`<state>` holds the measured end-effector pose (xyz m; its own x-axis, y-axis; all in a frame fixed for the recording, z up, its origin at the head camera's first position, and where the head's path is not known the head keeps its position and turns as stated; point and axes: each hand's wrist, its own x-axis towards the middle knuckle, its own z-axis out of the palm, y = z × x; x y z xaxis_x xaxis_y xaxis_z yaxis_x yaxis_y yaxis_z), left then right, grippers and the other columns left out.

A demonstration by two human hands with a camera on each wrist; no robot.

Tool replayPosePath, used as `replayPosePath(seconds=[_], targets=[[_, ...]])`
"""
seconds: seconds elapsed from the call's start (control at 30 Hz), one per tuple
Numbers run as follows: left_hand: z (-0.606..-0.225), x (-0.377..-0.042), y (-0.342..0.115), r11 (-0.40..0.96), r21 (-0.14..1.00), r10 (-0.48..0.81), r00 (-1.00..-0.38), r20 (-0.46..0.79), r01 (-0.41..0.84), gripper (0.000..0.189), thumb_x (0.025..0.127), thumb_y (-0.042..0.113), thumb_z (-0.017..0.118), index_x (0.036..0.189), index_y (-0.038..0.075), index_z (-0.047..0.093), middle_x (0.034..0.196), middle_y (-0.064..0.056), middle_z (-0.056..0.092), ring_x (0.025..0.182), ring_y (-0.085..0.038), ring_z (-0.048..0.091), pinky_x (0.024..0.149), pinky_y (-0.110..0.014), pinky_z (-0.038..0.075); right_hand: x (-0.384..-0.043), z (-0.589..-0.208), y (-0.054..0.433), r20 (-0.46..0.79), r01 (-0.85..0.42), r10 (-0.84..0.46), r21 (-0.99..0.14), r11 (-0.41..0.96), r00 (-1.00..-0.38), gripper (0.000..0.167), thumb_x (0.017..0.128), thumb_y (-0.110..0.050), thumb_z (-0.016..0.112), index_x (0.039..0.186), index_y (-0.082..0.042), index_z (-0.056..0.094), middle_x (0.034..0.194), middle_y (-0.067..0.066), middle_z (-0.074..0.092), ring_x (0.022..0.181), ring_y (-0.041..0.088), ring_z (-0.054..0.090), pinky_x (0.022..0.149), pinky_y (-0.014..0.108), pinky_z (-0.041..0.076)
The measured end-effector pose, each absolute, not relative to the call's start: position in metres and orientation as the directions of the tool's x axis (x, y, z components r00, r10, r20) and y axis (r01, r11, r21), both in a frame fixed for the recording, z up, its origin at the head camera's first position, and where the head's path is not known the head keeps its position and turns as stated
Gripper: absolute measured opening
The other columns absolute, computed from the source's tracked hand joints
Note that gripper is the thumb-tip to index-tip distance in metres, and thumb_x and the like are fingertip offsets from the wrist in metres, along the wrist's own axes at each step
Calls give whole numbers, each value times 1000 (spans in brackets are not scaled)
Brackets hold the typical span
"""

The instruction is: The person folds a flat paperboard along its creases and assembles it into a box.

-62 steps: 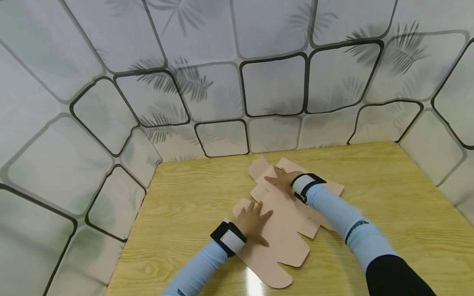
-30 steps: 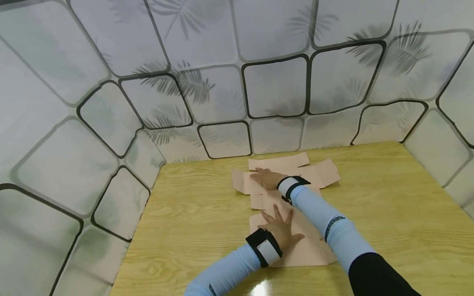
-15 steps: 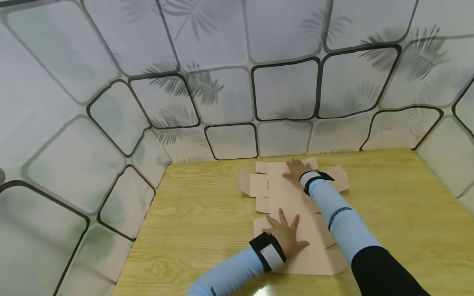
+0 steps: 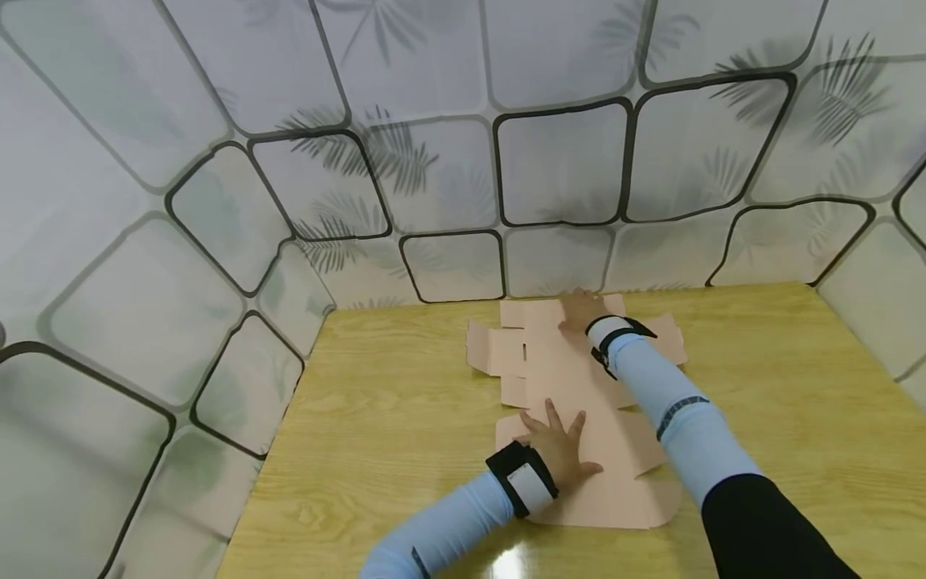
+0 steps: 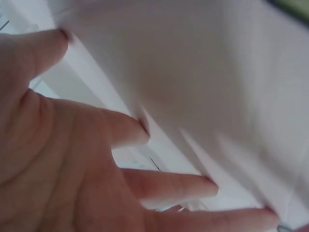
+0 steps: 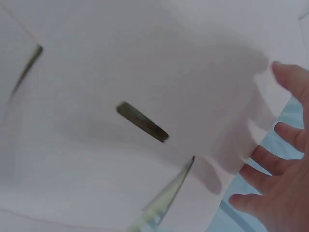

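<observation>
A flat, unfolded cardboard box blank [image 4: 557,378] with side flaps and slots lies lengthwise on the wooden table. My left hand [image 4: 555,456] rests on its near part with the fingers spread. In the left wrist view the fingertips of that hand [image 5: 72,154] touch the pale cardboard surface [image 5: 183,72]. My right hand [image 4: 579,312] lies at the far end of the blank, by its top edge. In the right wrist view the fingers of this hand [image 6: 285,169] are extended along the cardboard's edge, near a short slot [image 6: 143,122]. Neither hand grips anything.
The wooden table [image 4: 376,418] spreads around the blank on all sides. Patterned fabric [image 4: 557,169] with black outlines and leaf prints stands behind the table and along its left and right sides. The far end of the blank lies close to the back fabric.
The blank lay slanted with overlapping flaps; it has turned straight and lies flatter. My right hand has slid to its far edge, while my left has shifted right and is now nearly still.
</observation>
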<state>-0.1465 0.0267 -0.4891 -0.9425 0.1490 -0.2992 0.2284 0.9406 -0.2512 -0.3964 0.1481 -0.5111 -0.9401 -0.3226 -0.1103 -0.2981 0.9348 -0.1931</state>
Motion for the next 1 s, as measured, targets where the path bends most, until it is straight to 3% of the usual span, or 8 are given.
replayPosePath(seconds=[0.1, 0.3, 0.5, 0.77, 1.0], targets=[[-483, -152, 24, 931, -235, 200, -928, -315, 281, 81, 71, 81, 43, 141, 50, 18, 148, -4, 32, 122, -38, 47, 69, -41, 55, -390, -479, 147, -72, -327, -345, -193, 925, -936, 61, 80, -20, 70, 131, 4, 45, 131, 30, 44, 120, 46, 42, 96, 59, 37], [-476, -164, 18, 908, -195, 292, -895, -336, 370, 82, 72, 69, 59, 142, 42, 27, 143, -11, 38, 107, -35, 59, 88, -43, 48, -373, -422, 147, -24, -404, -421, -241, 882, -907, 36, 76, -8, 70, 108, 6, 63, 111, 24, 61, 104, 39, 55, 88, 49, 46], [-475, -170, 18, 901, -195, 301, -884, -359, 386, 83, 71, 67, 62, 142, 41, 27, 142, -12, 40, 105, -31, 60, 92, -45, 45, -355, -395, 150, 21, -480, -490, -247, 842, -871, 12, 78, -4, 66, 89, -1, 71, 95, 18, 68, 84, 33, 63, 74, 46, 51], [-475, -175, 15, 908, -172, 299, -878, -374, 382, 82, 73, 67, 60, 143, 42, 25, 144, -11, 37, 114, -42, 52, 76, -39, 53, -314, -388, 159, 170, -580, -556, -158, 799, -813, 10, 81, -3, 64, 87, -6, 72, 86, 13, 70, 73, 26, 64, 66, 41, 52], [-479, -180, 17, 917, -165, 279, -878, -389, 364, 82, 73, 67, 60, 143, 43, 24, 145, -11, 36, 114, -43, 52, 81, -42, 52, -274, -400, 160, 247, -579, -539, -130, 805, -805, 15, 84, -8, 64, 97, -6, 71, 89, 10, 71, 73, 24, 66, 63, 37, 53]])
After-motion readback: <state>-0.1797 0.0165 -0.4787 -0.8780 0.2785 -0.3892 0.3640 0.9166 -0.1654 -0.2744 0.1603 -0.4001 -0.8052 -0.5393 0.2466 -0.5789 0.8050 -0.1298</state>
